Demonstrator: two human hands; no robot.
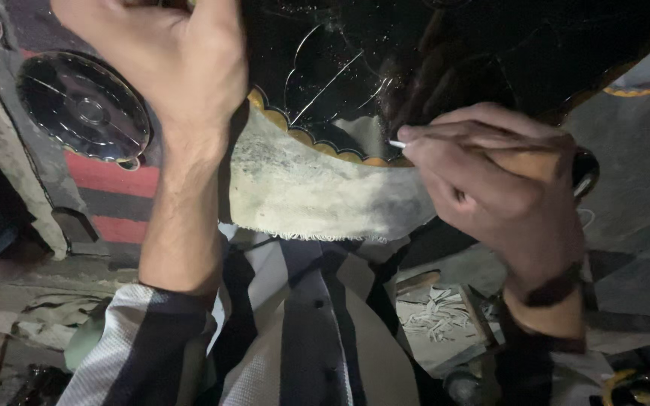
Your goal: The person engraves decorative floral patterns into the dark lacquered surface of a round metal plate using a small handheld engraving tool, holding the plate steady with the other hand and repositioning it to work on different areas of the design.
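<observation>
Right hand [490,180] at about 3 o'clock is pinched tight on a thin stick tool [483,148], tip touching the scalloped yellow edge of the glossy black panel [415,53] up at 12, left hand [167,60] at 11 gripping that panel's edge, grubby cloth [317,188] just below, shiny round disc [84,105] at 9.

Cluttered floor [626,248], pale chips [436,316] (scattered); striped mat [114,199]

glossy black lacquered panel [445,53] with matt yellow scalloped edging up top, grubby frayed cloth [317,188] mid-frame, shiny metal disc [84,105] upper left, striped woven shirt [302,331]
</observation>
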